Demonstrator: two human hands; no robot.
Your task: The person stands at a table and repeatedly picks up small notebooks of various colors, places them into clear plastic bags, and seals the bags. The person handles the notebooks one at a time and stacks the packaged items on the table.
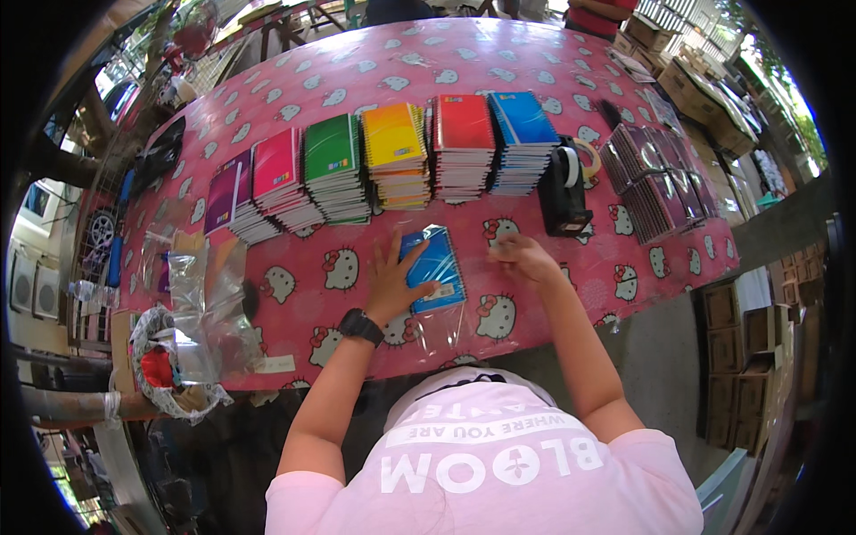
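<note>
Splayed left hand (390, 278) steadies a blue notebook (439, 259) with clear plastic (448, 332) trailing nearside; just to its right, the right hand (528, 261) brings its fingertips together (what they pinch, if anything, cannot be told). Flat, even left-hand pressure should stop skidding and keep the film smooth. Beyond the hands, notebook stacks (393, 160) and a tape dispenser (562, 201) line the pink surface (526, 348).
</note>
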